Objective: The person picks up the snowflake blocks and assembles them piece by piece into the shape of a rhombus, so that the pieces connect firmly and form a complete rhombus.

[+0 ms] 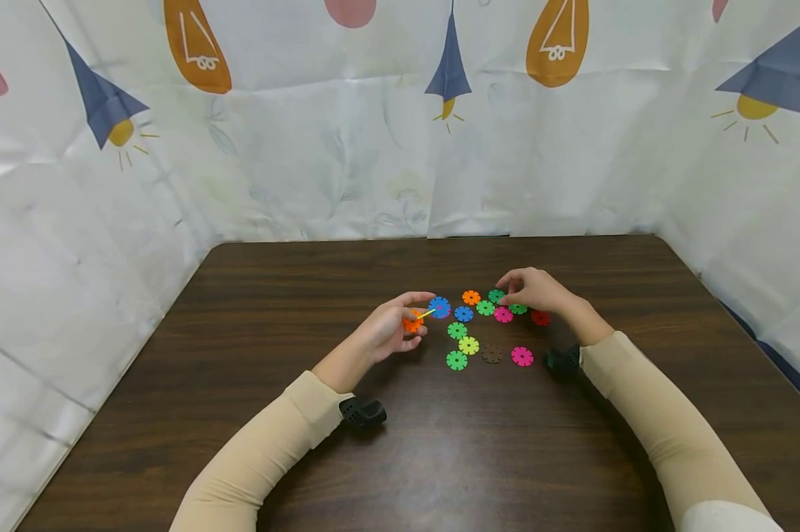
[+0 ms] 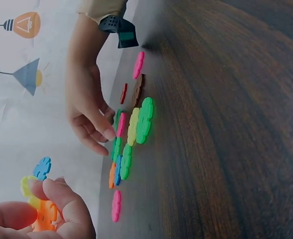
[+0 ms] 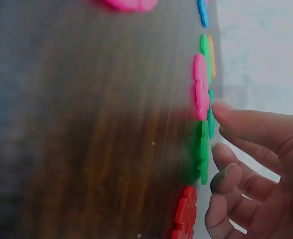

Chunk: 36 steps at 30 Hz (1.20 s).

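Observation:
My left hand pinches a small joined piece of notched plastic discs between thumb and fingers, lifted above the table. In it are an orange disc, a yellow disc seen edge-on from the head, and a blue disc at the outer end. Over the far discs, my right hand has its thumb and forefinger spread around a dark green disc, which lies on the table. A pink disc and a green disc are close to those fingertips. Whether they touch the dark green disc is unclear.
More loose discs lie on the brown table: an orange one, a yellow one, a brown one, a pink one and a red one. A printed white curtain stands behind the table.

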Motion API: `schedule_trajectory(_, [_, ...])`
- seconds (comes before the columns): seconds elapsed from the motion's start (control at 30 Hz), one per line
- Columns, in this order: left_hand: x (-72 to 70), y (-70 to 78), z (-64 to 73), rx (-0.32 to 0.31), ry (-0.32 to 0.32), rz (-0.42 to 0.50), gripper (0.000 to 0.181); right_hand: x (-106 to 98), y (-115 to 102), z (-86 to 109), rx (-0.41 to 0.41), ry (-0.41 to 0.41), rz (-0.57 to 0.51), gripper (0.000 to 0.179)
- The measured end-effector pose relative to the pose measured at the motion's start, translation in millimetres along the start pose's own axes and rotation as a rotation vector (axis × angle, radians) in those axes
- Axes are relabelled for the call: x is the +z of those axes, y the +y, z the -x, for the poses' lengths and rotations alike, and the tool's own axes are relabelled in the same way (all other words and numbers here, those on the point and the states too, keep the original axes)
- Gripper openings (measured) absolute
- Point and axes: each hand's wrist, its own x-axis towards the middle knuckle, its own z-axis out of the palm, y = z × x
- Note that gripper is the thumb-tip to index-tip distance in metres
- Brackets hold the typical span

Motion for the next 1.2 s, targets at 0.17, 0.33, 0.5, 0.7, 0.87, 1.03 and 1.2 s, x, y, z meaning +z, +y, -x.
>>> schedule_trajectory(0.17, [0.3, 0.7, -0.4, -0.011, 0.010, 0.006, 0.050, -0.7, 3.2, -7.2, 0.033, -0.015, -0.012, 0.034])
schedule_trajectory(0.33, [0.0, 0.7, -0.2, -0.018, 0.002, -0.020, 0.047, -1.0, 3.3, -10.2, 0.037, -0.031, -0.041, 0.031])
schedule_trajectory(0.5, [0.5, 0.5, -2.2, 0.008, -0.005, -0.061, 0.040, -2.3, 2.7, -12.0, 0.027, -0.043, -0.084, 0.029])
schedule_trajectory(0.7, [-0.8, -1.8, -3.6, 0.059, -0.035, -0.142, 0.046, -1.7, 3.5, -11.2, -0.006, -0.046, -0.106, 0.025])
schedule_trajectory(0.87, [-1.3, -1.9, -2.0, 0.104, -0.067, -0.189, 0.048, -1.0, 4.3, -6.2, -0.040, 0.000, -0.130, 0.020])
schedule_trajectory(1.03, [-2.2, -2.2, -2.2, 0.130, -0.059, -0.232, 0.046, -2.1, 2.0, 0.8, -0.058, 0.031, -0.135, 0.025])
schedule_trajectory(1.2, [-0.8, -1.9, -2.3, 0.135, -0.048, -0.266, 0.045, -2.9, -2.1, 7.7, -0.070, 0.058, -0.136, 0.030])
